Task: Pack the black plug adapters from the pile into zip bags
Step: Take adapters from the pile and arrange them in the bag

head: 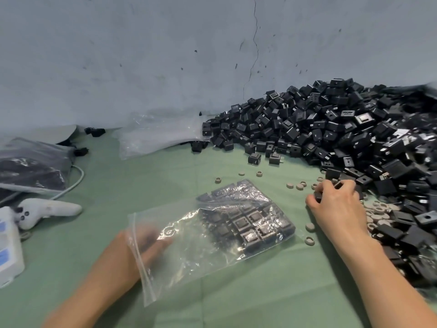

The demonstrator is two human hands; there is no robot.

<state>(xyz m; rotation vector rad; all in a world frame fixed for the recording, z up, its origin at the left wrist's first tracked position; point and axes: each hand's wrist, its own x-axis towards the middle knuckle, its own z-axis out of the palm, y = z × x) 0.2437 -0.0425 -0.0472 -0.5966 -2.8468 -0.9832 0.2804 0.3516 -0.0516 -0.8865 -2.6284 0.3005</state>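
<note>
Your right hand [335, 204]: fingers curled round a black plug adapter [338, 185] at the pile [331, 129] edge. Your left hand [139, 249]: blurred at the zip bag [189, 261] mouth, grip unclear.

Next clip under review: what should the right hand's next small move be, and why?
Probably the right hand should carry the adapters it grips at the edge of the pile over to the mouth of the zip bag. The bag looks only part full, and the left hand, blurred, sits at that mouth.
</note>
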